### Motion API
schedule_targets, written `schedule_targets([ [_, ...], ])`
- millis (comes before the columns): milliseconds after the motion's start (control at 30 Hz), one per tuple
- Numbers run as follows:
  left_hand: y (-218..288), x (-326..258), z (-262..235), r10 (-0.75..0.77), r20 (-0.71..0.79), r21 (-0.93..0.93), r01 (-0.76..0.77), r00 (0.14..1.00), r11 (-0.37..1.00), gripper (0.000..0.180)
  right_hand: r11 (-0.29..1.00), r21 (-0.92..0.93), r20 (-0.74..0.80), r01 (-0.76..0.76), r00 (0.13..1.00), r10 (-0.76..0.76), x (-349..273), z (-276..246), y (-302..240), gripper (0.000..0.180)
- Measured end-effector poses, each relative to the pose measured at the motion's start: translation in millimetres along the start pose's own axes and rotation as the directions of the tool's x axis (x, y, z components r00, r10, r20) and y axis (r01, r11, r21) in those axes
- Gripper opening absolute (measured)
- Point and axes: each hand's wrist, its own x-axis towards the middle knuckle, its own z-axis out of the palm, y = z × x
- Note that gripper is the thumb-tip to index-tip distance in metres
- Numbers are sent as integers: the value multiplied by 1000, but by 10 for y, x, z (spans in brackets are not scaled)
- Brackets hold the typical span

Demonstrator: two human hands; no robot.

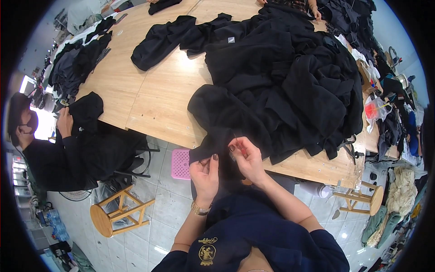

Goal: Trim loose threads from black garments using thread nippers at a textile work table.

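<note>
Left of frame: co-worker (56, 161) seated, hand at dark fabric (88, 109). Lower left: wooden stool (102, 220) on tiled floor. Left of centre: pink perforated plastic piece (180, 164) beside your left hand (205, 179), its thumb and curled fingers pinching black cloth (216, 140). Cloth at centre, over near edge of wooden table (113, 77). Just right, your right hand (249, 163) grips small red item (242, 151), kind unclear. Upper right: heaped black garments (312, 81).

Black garments (312, 86) heaped across a worktable (158, 95) (seemingly more beyond) show a clothing workshop.
</note>
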Motion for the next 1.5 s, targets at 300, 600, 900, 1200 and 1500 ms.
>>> schedule_targets([
  [300, 16, 30, -7, 5, -84, -19, -7, 996, 1000, 8, 875, -402, 126, 272, 962, -241, -27, -65, 95, 25],
  [600, 20, 36, 4, 25, -44, -25, -26, 999, 999, 8, 841, -417, 152, 344, 939, -308, 7, -48, 22, 26],
  [900, 51, 34, 4, 7, -9, -54, -7, 1000, 998, 8, 875, -415, 88, 250, 968, -235, 5, -72, -33, 28],
  [1200, 147, 81, 19, -20, 31, 8, 20, 999, 1000, 11, 942, -26, 51, 335, 941, -334, 117, -10, 68, 22],
  [1500, 255, 210, -15, 311, 81, 663, -285, 947, 693, 37, 712, 682, 82, -166, 985, 150, 176, -137, 9, 19],
])
